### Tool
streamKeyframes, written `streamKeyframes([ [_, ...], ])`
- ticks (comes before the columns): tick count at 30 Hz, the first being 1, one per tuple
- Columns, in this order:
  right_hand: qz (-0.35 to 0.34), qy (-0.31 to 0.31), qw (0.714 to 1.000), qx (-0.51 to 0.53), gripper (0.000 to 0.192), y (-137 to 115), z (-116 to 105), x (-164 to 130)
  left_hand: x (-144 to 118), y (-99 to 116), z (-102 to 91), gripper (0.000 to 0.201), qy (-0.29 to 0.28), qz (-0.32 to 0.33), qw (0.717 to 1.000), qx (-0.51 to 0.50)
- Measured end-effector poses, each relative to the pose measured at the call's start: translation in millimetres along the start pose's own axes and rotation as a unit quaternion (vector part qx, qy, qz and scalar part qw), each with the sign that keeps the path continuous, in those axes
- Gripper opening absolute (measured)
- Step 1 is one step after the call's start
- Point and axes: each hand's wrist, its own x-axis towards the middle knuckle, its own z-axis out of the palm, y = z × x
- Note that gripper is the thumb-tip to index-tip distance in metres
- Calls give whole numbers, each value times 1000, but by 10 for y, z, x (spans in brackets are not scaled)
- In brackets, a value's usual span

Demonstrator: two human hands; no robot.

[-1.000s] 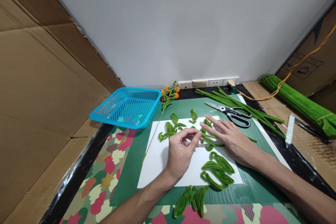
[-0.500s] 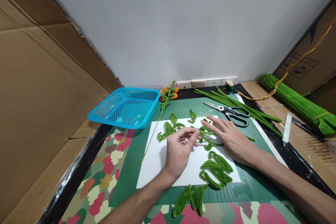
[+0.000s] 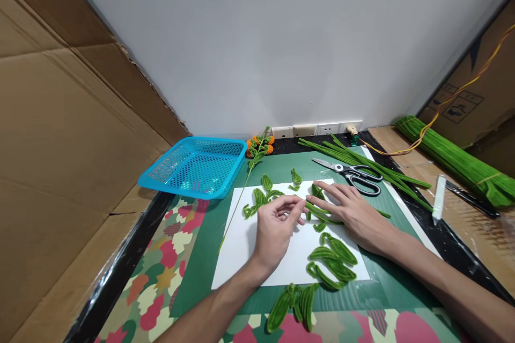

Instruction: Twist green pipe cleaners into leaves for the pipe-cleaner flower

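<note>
Two hands in play! The left hand (image 3: 274, 230) pinches a thin, fuzzy green strip (image 3: 326, 218) above one rectangular white paper sheet (image 3: 237, 246); the right hand (image 3: 358, 217) spreads its fingers over the strip, thumb hidden, so whether it grips I can't tell. Those right fingertips have dipped closer to the left's pinch! The strip runs left to right, its right part slanting nearer the person. Beyond: one pair of black-and-grey scissors (image 3: 340, 168), one blue plastic basket (image 3: 237, 167).

Thin fuzzy green pipe cleaner (image 3: 326, 218), pinched at its left end, running out to the right, shaped green leaves (image 3: 341, 252) lying scattered around it
</note>
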Motion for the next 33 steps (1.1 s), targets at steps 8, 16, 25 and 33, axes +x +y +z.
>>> streamKeyframes([
  [8,-4,0,1000,-10,96,1,1,-1,5,-21,6,20,2,11,1000,16],
  [16,-4,0,1000,-16,90,17,11,-15,3,-11,12,18,10,27,999,44],
  [25,51,36,998,16,90,10,19,-1,21,-6,-11,24,3,2,1000,-13],
  [33,111,164,970,140,63,-40,-169,4,64,-7,-81,29,80,13,993,-82],
])
